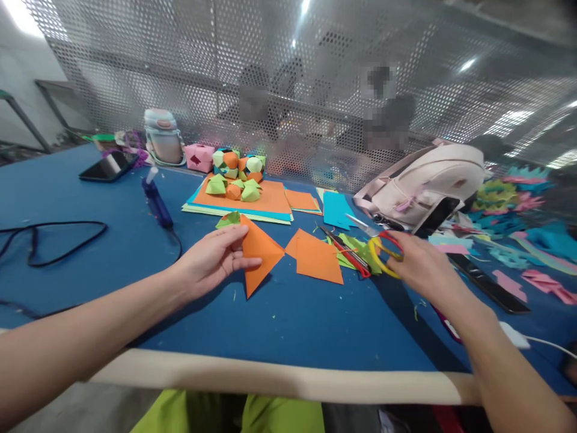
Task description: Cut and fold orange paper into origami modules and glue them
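My left hand [211, 260] pinches a folded orange paper triangle [260, 255] and holds it just above the blue table [279, 319]. A second folded orange paper [315, 257] lies flat to its right. My right hand [419, 264] is closed on the yellow and red handles of a pair of scissors [382, 246], whose blades point left and away over green paper scraps [356, 248]. Another red-handled cutting tool [346, 252] lies beside them.
A stack of orange, blue and green sheets [252, 201] carries several folded paper balls [237, 174]. A glue gun [155, 201] and black cable [49, 240] lie at left, a phone [108, 165] beyond. A pink bag [428, 180] and paper cutouts [518, 240] fill the right. People sit behind the mesh screen.
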Demonstrator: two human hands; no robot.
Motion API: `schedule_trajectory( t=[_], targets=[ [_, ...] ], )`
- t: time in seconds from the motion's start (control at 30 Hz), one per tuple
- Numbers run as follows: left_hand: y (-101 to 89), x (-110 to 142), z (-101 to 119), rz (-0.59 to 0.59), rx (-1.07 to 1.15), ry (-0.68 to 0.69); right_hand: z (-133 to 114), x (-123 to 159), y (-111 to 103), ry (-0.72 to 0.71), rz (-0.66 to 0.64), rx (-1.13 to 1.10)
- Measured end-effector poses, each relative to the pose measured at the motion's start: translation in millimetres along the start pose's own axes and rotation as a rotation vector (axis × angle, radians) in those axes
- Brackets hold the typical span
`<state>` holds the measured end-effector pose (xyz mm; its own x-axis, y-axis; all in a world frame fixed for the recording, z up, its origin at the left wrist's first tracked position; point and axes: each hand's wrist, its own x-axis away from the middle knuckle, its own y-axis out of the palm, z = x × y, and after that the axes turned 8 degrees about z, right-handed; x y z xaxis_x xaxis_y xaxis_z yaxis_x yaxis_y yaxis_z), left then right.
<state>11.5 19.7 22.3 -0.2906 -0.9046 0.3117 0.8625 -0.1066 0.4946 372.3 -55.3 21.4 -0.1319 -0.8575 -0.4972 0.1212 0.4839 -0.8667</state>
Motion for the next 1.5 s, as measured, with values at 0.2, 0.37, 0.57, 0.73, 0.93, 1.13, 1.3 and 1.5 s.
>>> schedule_trajectory(
  t=[0.2,0.37,0.57,0.73,0.93,1.13,1.3,1.5],
  targets=[
    [0.9,-0.3,-4.8,-0.025,-0.017,-0.021,-34.4,1.4,-14.4,0.280,0.043,-0.313],
    [1.3,3.0,-4.2,-0.029,-0.067,-0.051,-85.6,9.7,-8.1,0.326,-0.323,-1.131],
    [-1.1,5.3,3.5,-0.023,-0.062,-0.005,-117.4,26.0,-12.3,0.243,-0.523,-1.216],
    [-3.6,3.4,2.6,-0.009,-0.070,0.016,-121.0,30.1,-25.2,0.238,-0.722,-1.235],
    [-2.7,5.1,-1.0,-0.033,-0.105,-0.045,-124.4,36.9,-36.5,0.264,-0.892,-1.229],
    [0.1,9.6,-2.0,-0.019,-0.115,-0.066,-124.8,43.3,-37.0,0.252,-0.894,-1.213],
    [0.3,11.0,-2.4,-0.035,-0.100,-0.079,-124.9,44.4,-31.7,0.257,-0.857,-1.278],
    [-0.3,9.9,-3.7,-0.052,-0.118,-0.095,-123.6,46.6,-28.1,0.304,-0.811,-1.278]
  ],
)
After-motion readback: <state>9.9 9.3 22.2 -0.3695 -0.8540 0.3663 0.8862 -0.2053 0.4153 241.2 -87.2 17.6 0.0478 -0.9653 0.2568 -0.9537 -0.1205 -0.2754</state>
